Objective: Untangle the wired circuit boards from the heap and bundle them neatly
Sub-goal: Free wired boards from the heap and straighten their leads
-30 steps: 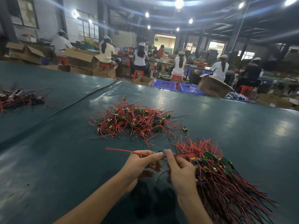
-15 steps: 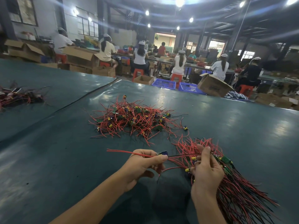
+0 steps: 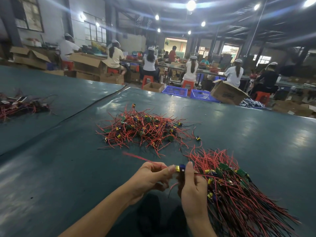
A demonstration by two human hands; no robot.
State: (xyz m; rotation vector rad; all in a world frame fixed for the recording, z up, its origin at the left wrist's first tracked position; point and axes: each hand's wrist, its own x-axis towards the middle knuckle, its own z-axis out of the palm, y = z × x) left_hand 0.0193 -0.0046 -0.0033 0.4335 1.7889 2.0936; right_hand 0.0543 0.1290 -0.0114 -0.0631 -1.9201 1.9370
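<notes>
- Off at the far left, on a neighbouring tabletop (image 3: 51,81), a separate pile of wires (image 3: 22,106) lies well apart from the work; by its distance it looks like another lot, not part of this reach
- Across the middle of the tabletop (image 3: 68,177), the tangled heap (image 3: 147,130) sits just beyond the hands, with red leads crossing every way and green boards and yellow parts scattered through it; kept straight ahead, it probably serves as the supply each piece is drawn from
- Nearer, the left grip (image 3: 152,178) is pressed together, thumb and forefinger pinching one end of a single board (image 3: 180,168) held above the tabletop; its red lead (image 3: 135,157) trails up and to the left, blurred, clear of the heap so it cannot snag again
- Meeting it from the other side, the right grip (image 3: 193,190) has a fingertip set against the same board and the other fingers curled, with a dark lead running out to the right; the back of the hand hides the exact pinch, but holding both ends seems meant to draw the leads straight
- Just beside that hand, the bundle (image 3: 239,194) lies with its boards gathered at the upper end and its leads fanning toward the lower right, all one way; it sits close so the freed board can likely join it with a short move
</notes>
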